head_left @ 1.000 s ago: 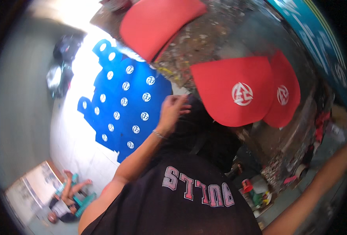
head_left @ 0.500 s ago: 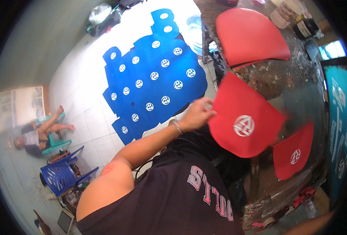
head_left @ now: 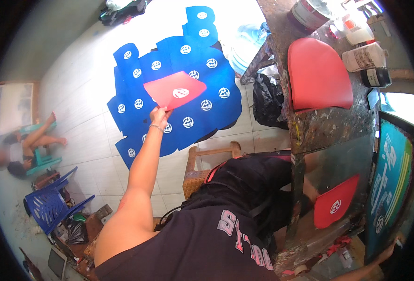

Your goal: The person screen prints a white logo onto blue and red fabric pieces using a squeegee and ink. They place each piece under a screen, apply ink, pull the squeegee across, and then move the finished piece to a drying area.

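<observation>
My left hand (head_left: 160,115) is stretched out over the floor, pinching the near edge of a red cut sheet (head_left: 169,84) with a white round emblem. The sheet hangs over many blue cut pieces (head_left: 151,114) with similar emblems, spread in overlapping rows on the floor. At the lower right, my right hand (head_left: 388,253) is by the lower end of a teal framed screen (head_left: 390,173) with pale markings; its fingers are too small and dark to read. Another red emblem piece (head_left: 336,202) lies on the glass panel (head_left: 331,157) of the workbench.
A stack of plain red pieces (head_left: 318,75) sits on the paint-stained bench (head_left: 328,122), near tubs and bottles (head_left: 310,14). By the bench are a black plastic bag (head_left: 267,100) and a water jug (head_left: 246,44). A wooden stool (head_left: 211,152), blue chair (head_left: 52,201) and seated person (head_left: 22,152) are leftward.
My left hand has carried the red sheet from beside the bench leftward, out over the blue pieces. The view has shifted toward the right, and more of my right hand shows.
</observation>
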Motion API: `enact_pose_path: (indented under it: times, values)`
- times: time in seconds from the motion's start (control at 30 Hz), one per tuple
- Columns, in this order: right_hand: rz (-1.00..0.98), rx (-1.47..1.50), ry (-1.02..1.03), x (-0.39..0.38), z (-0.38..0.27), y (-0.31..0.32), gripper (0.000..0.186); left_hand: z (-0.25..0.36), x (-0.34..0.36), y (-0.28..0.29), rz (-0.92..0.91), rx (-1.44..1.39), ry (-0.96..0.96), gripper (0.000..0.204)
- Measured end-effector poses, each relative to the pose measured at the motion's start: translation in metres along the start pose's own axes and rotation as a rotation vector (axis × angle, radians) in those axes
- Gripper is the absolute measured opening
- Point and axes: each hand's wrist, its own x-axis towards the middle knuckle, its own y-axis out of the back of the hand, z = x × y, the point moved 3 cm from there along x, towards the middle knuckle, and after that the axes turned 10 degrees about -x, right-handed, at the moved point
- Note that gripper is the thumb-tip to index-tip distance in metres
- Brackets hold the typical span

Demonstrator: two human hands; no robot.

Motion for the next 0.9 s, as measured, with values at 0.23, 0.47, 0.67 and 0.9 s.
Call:
enact_pose_path:
  times: [0.23,0.47,0.67,0.9]
  values:
    - [-0.083,-0.116,0.023,0.021,0.006,0.049,0.06,-0.043,0.102,-0.102,0.167,-0.507,-0.072,0.031]
    - [-0.141,0.046,-0.286,-0.05,-0.064,0.025,0.06,-0.073,0.1,-0.235,0.266,-0.619,0.032,0.04]
    - [-0.094,-0.013,-0.153,-0.03,-0.069,0.041,0.059,-0.228,0.059,-0.236,0.174,-0.082,0.401,0.088]
    - [-0.06,0.127,-0.265,-0.041,-0.058,0.011,0.058,-0.288,-0.073,-0.147,-0.381,1.165,-0.038,0.055]
